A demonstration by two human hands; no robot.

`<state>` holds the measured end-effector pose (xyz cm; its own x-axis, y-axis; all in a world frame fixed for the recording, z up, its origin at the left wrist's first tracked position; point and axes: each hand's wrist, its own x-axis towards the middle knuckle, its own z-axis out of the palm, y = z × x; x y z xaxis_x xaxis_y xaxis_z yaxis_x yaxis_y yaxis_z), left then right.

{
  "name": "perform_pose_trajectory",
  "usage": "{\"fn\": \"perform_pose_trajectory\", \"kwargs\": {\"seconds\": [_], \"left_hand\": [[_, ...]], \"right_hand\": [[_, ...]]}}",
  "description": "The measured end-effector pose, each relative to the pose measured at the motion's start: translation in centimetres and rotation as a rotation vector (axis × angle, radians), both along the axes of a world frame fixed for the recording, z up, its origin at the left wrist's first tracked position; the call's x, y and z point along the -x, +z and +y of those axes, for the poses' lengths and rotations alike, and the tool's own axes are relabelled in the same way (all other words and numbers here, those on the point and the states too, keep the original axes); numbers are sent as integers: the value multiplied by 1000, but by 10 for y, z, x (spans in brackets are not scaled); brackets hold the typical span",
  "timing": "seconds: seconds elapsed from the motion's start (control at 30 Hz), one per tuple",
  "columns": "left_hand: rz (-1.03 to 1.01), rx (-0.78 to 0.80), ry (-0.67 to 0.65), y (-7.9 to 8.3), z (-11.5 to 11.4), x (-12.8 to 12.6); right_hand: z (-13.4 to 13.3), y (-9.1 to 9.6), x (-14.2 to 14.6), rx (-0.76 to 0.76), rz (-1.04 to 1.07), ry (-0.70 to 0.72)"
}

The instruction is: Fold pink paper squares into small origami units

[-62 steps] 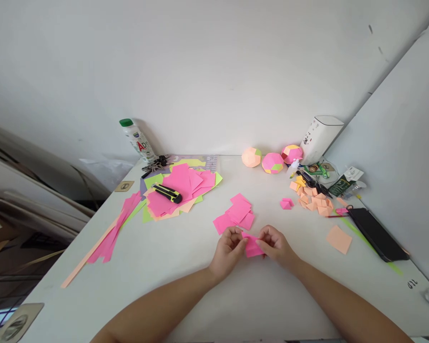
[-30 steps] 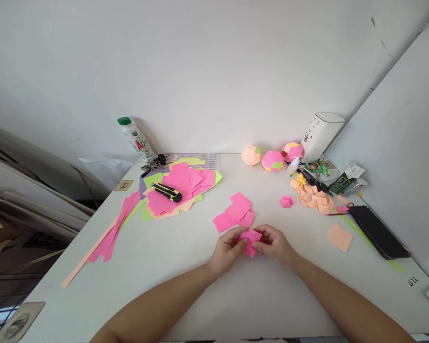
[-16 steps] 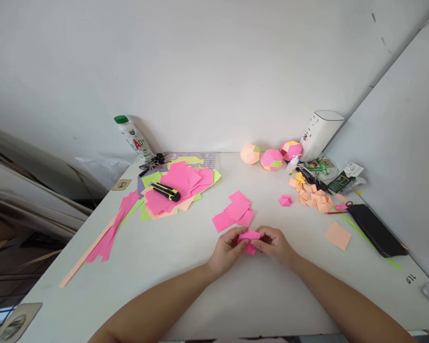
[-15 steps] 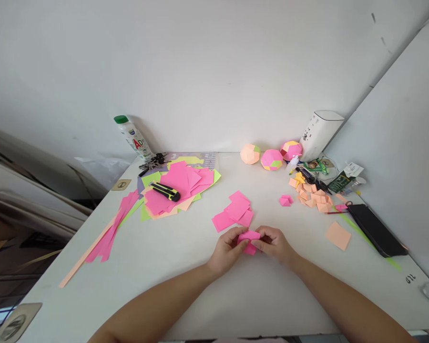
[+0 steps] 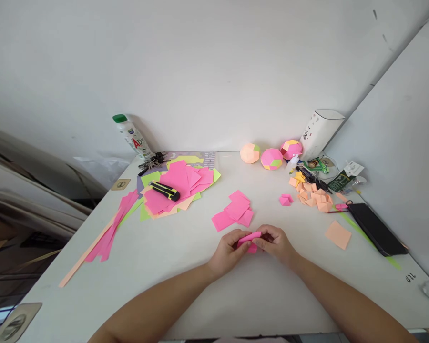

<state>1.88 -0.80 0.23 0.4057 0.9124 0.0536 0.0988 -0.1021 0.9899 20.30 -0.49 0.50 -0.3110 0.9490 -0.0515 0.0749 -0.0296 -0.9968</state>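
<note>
Between my two hands is a pink sheet of paper, partly folded, with a flap hanging toward me. My left hand pinches its left side, thumb in front. The right side is pinched by my right hand, its thumb pressed near the fold. Fingers cover part of the paper. Just beyond lie several loose pink paper squares. A small folded pink piece rests farther right, beside a heap of folded peach pieces. One flat peach square lies right of my right hand.
At the left, a utility knife lies on a pile of coloured paper, near paper strips. A bottle leans by the wall. Folded paper balls and a white container stand behind; a black pouch lies right.
The pink paper between my fingers has tilted, its right end now higher, and its upper part looks narrower. Both hands have barely shifted.
</note>
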Motion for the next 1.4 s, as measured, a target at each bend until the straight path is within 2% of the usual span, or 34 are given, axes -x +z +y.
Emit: {"fn": "perform_pose_trajectory", "kwargs": {"seconds": [0.27,0.6,0.9,1.4], "left_hand": [[-3,-14,-6,2,-1,0],[3,-10,4,3,0,0],[30,-10,5,6,-1,0],[46,-20,11,8,-1,-1]], "right_hand": [[1,-10,-1,31,71,-38],[2,4,1,-34,49,-10],[3,2,-1,-65,41,-15],[6,3,-2,21,121,-29]]}}
